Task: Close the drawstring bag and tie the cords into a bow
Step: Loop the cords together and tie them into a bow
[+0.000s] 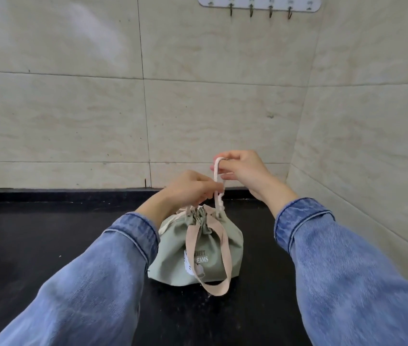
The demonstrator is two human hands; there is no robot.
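Observation:
A sage green drawstring bag with white lettering stands on the black counter, its mouth gathered shut. A beige strap handle hangs down its front. My left hand sits just above the gathered mouth, fingers pinched on the cream cord low down. My right hand is higher and to the right, holding the top of that cord as an upright loop. Another bit of cream cord shows at the bag's left side. Both arms wear blue denim sleeves.
The black counter runs back to a beige tiled wall, with a second tiled wall close on the right forming a corner. A white rack of metal hooks hangs high on the back wall.

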